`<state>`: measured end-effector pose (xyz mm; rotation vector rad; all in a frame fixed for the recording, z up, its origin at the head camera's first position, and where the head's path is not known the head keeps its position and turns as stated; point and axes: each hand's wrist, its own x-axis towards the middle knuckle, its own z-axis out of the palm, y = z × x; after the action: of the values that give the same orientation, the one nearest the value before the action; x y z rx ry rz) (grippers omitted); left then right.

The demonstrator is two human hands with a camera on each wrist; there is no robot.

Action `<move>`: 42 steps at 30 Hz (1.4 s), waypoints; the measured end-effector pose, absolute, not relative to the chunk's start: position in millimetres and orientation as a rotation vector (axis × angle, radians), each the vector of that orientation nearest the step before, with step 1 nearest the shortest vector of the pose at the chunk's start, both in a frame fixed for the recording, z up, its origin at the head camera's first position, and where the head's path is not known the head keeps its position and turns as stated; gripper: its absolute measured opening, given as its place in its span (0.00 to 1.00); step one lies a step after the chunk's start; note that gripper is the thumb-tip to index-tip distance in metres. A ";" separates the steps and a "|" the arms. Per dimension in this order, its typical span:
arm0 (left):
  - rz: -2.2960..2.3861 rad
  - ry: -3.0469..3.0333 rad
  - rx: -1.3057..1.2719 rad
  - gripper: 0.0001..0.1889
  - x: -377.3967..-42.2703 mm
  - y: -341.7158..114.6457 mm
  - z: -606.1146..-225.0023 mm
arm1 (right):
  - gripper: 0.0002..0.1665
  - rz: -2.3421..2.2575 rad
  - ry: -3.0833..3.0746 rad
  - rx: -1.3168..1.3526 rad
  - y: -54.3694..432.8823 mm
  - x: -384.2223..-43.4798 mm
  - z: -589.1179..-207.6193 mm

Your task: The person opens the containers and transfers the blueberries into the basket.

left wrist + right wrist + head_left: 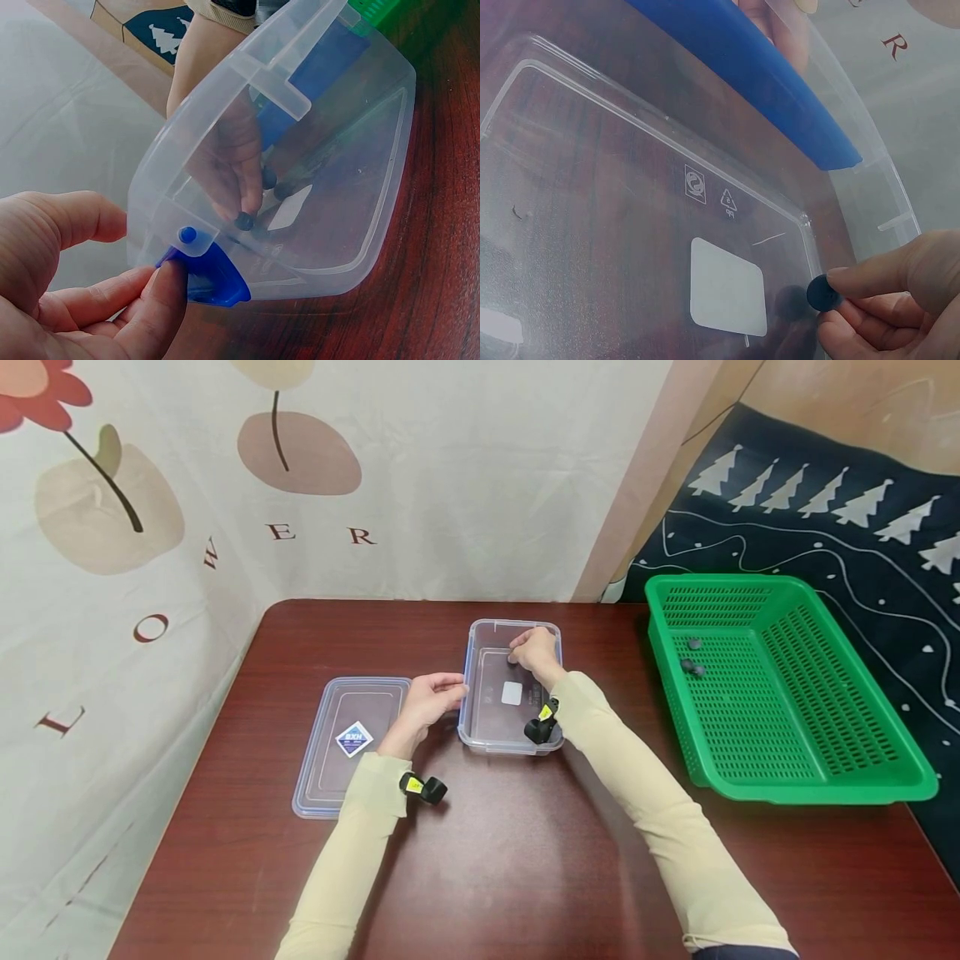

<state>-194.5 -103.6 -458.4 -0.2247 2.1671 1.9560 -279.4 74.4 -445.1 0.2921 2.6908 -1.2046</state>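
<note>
A clear plastic food container (495, 739) with blue side latches stands without its lid on the table. At its left side my left hand (431, 700) pinches a blue latch (214, 279) between thumb and fingers. My right hand (536, 652) reaches inside near the far right corner. Its thumb and fingertips pinch a small dark blue ball (823, 292), like a blueberry, close over the container floor. Another dark ball (268, 178) shows beside the right fingers in the left wrist view. The flat clear lid (318, 777), with a blue-and-white sticker, lies left of the container, partly behind my left hand.
A green perforated basket (817, 789) stands at the table's right side, with several small dark balls (694, 668) near its far left corner. A white label (512, 693) is on the container's floor. A printed curtain (465, 485) hangs behind the dark red wooden table (517, 877).
</note>
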 end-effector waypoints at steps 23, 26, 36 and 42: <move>1.956 2.177 -0.225 0.18 -192.9 -103.1 -456.4 | 0.09 -1.402 2.538 0.199 77.6 -275.3 -436.7; 1.945 2.188 -0.230 0.18 -193.2 -103.4 -457.2 | 0.10 -1.470 2.505 0.193 81.3 -273.5 -428.7; 1.928 2.213 -0.226 0.17 -192.4 -103.4 -456.7 | 0.16 -1.635 2.403 0.147 107.0 -271.6 -395.4; 1.915 2.224 -0.222 0.17 -192.5 -103.8 -455.9 | 0.17 -1.645 2.404 0.118 127.6 -266.7 -376.3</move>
<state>-192.5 -103.8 -455.9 -0.2216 2.2243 1.9148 -266.7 127.6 -376.3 0.1181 2.4037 -1.6449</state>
